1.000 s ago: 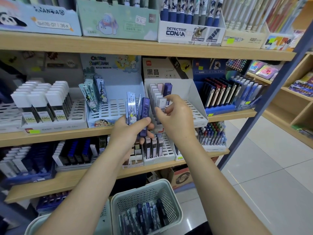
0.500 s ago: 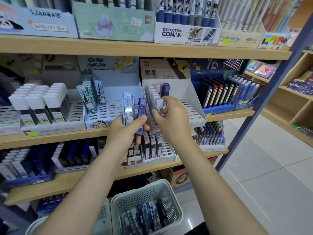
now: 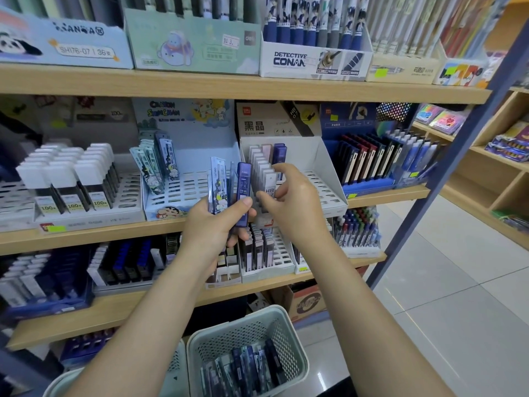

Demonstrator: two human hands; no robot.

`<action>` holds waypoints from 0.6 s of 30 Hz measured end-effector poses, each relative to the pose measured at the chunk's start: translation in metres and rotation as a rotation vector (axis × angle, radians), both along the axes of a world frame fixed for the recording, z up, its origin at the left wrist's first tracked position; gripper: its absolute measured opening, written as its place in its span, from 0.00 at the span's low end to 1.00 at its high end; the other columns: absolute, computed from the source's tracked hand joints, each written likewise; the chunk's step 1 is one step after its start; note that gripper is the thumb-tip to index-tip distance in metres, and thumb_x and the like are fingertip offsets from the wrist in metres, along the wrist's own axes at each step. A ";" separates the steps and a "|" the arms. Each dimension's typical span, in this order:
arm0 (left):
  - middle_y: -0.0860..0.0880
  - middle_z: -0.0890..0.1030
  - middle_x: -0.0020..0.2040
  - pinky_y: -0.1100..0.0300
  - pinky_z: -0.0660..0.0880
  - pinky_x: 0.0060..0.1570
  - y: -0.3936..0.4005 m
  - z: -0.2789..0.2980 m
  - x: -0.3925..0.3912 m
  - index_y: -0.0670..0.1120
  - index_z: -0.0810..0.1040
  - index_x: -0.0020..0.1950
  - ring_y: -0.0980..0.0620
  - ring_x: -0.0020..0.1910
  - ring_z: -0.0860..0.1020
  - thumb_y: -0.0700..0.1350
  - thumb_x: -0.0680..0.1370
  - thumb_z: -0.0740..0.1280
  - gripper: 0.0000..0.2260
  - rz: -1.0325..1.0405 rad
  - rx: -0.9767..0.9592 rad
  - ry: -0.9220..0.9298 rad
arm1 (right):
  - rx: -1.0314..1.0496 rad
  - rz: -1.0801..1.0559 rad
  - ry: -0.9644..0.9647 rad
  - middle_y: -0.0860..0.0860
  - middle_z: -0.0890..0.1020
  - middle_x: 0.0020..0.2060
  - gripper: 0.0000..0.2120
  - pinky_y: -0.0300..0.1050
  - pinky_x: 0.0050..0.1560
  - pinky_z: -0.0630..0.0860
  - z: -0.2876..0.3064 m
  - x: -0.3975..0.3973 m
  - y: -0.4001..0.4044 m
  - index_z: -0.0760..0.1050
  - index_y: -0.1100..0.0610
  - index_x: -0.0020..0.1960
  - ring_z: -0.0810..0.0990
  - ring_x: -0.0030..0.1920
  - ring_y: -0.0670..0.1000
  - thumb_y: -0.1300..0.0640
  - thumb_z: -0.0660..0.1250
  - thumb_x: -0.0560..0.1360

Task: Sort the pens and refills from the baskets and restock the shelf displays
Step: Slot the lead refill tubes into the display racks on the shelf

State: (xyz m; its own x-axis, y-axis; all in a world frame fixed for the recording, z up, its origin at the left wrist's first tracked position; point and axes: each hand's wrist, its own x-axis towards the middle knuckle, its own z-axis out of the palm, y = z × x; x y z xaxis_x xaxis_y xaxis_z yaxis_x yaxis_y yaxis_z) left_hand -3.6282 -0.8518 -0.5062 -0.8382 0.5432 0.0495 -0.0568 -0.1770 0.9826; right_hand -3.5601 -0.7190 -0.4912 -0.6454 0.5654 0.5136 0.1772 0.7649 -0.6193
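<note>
My left hand [image 3: 213, 229] grips a small bunch of lead refill cases upright in front of the middle shelf: a purple case [image 3: 244, 190] under my thumb and a cartoon-printed clear case [image 3: 217, 183]. Just to the right, my right hand [image 3: 292, 204] curls over the front of a row of white HB refill cases [image 3: 264, 173]. Thumb and fingers pinch the front case, which stands in the white display box [image 3: 317, 156]. Below, a pale green basket [image 3: 286, 333] holds several dark blue refill packs [image 3: 243, 368].
A second basket rim [image 3: 65, 382] shows at the bottom left. A cartoon display tray [image 3: 183, 193] and a tray of white-capped cases [image 3: 71, 179] sit left of the box. More refill trays fill the lower shelf [image 3: 266, 253]. A blue upright post [image 3: 446, 173] stands right, with tiled floor beyond.
My left thumb has slid up onto the purple case. My right hand has stayed on the front of the white row, shifting only slightly.
</note>
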 end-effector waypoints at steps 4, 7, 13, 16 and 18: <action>0.43 0.86 0.43 0.59 0.64 0.25 0.001 0.003 0.002 0.42 0.78 0.53 0.49 0.28 0.79 0.42 0.77 0.73 0.08 -0.005 -0.007 0.033 | -0.129 0.021 0.058 0.48 0.77 0.47 0.20 0.35 0.40 0.69 0.018 0.012 0.006 0.76 0.52 0.65 0.75 0.40 0.44 0.46 0.71 0.76; 0.45 0.85 0.39 0.60 0.66 0.25 0.003 0.009 0.006 0.43 0.79 0.50 0.50 0.27 0.77 0.41 0.77 0.73 0.06 -0.025 -0.009 0.078 | -0.397 0.153 0.219 0.44 0.80 0.35 0.10 0.37 0.35 0.73 0.038 0.024 0.007 0.82 0.56 0.54 0.76 0.31 0.43 0.50 0.69 0.78; 0.49 0.82 0.32 0.63 0.67 0.25 0.013 0.018 0.020 0.46 0.78 0.49 0.53 0.25 0.74 0.45 0.77 0.73 0.06 -0.058 -0.012 0.067 | -0.675 0.421 0.199 0.50 0.79 0.29 0.02 0.39 0.29 0.70 0.037 0.028 0.009 0.80 0.59 0.48 0.73 0.27 0.48 0.62 0.68 0.79; 0.44 0.85 0.42 0.64 0.65 0.24 0.015 0.021 0.022 0.42 0.80 0.54 0.53 0.25 0.72 0.47 0.79 0.69 0.09 -0.165 0.088 -0.083 | -0.838 0.560 0.267 0.51 0.81 0.36 0.08 0.37 0.31 0.71 0.037 0.035 0.021 0.77 0.64 0.58 0.74 0.30 0.46 0.64 0.63 0.81; 0.43 0.85 0.43 0.65 0.63 0.24 0.016 0.023 0.024 0.40 0.80 0.57 0.54 0.25 0.72 0.47 0.80 0.68 0.12 -0.216 0.112 -0.124 | -0.919 0.639 0.290 0.52 0.80 0.38 0.10 0.36 0.33 0.72 0.037 0.040 0.025 0.75 0.66 0.61 0.74 0.32 0.46 0.64 0.61 0.82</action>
State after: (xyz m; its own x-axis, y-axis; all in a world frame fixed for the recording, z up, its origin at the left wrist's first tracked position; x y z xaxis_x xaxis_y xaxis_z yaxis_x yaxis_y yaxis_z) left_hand -3.6046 -0.8358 -0.4836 -0.7066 0.7072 0.0231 -0.2241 -0.2546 0.9407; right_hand -3.5201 -0.6936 -0.4542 -0.8737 0.4155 0.2530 -0.3189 -0.0967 -0.9428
